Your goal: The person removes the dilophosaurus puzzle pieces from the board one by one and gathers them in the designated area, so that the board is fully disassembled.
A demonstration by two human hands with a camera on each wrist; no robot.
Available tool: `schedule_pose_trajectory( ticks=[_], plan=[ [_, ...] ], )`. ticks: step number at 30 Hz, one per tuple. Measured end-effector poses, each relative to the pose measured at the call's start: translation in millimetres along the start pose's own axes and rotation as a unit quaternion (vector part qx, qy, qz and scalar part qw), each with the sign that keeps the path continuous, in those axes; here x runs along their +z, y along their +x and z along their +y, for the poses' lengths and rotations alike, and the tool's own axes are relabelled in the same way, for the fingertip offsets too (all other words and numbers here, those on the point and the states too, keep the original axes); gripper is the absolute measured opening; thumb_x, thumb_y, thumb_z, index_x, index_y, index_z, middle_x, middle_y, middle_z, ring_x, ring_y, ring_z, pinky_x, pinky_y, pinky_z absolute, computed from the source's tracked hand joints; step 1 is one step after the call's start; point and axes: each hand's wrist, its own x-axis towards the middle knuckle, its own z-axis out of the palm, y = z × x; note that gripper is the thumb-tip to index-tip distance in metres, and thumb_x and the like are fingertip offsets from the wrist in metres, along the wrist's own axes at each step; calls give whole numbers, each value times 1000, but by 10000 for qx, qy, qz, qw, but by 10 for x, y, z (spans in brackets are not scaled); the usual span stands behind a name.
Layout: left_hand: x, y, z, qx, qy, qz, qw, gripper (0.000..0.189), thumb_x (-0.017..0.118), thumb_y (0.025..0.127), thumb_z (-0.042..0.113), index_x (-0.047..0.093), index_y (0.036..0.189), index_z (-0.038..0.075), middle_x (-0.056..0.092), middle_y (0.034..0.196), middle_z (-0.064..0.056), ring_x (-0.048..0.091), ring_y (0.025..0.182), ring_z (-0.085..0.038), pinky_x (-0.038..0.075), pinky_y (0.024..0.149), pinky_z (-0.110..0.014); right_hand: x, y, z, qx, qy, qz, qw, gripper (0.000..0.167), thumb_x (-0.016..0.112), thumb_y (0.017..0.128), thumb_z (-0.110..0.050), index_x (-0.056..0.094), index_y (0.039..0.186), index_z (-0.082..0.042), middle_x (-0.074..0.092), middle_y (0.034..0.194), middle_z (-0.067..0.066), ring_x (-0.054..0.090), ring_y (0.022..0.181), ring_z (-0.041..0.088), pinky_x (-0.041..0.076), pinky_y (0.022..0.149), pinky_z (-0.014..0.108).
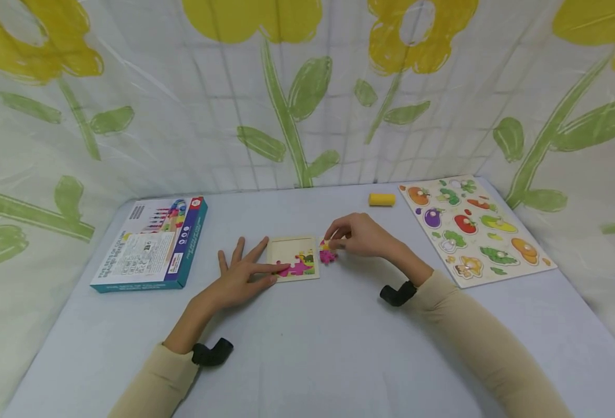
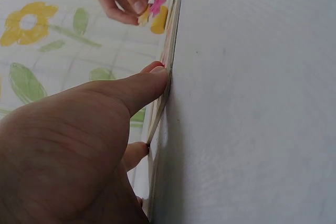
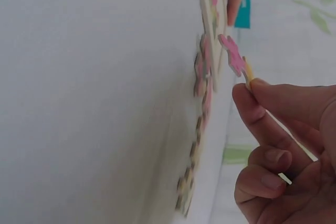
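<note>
A small wooden puzzle tray [image 1: 286, 246] lies on the table, with pink and green puzzle pieces [image 1: 300, 267] along its lower and right part. My left hand [image 1: 241, 281] rests at the tray's left side, fingers spread; the index finger touches the pink pieces and the thumb lies at the near edge. Just right of the tray, my right hand [image 1: 362, 235] pinches a pink and yellow puzzle piece [image 3: 233, 57] between thumb and index finger, held above the table. Loose puzzle pieces [image 3: 201, 72] lie under it beside the tray, partly hidden by the hand in the head view.
A boxed set [image 1: 148, 244] with a teal side lies at the left. At the right is a vegetable peg board [image 1: 474, 232]. A yellow cylinder [image 1: 382, 200] lies at the back, near that board. A flowered curtain [image 1: 182, 128] hangs behind the table.
</note>
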Motion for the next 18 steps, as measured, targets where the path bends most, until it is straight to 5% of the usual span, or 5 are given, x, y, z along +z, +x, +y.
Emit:
schedule_pose_trajectory(
  ticks=[18],
  plan=[
    [11,8,-26,54,-59,14,10000,34,66,104,39,73,137,34,16,180,-14,-16,161,-58,-25,113,-84,-141,-288,275,278,-106,155,9994,12,79,96,-17,81,108,-14,80,94,-1,60,76,15,49,68,29]
  ],
)
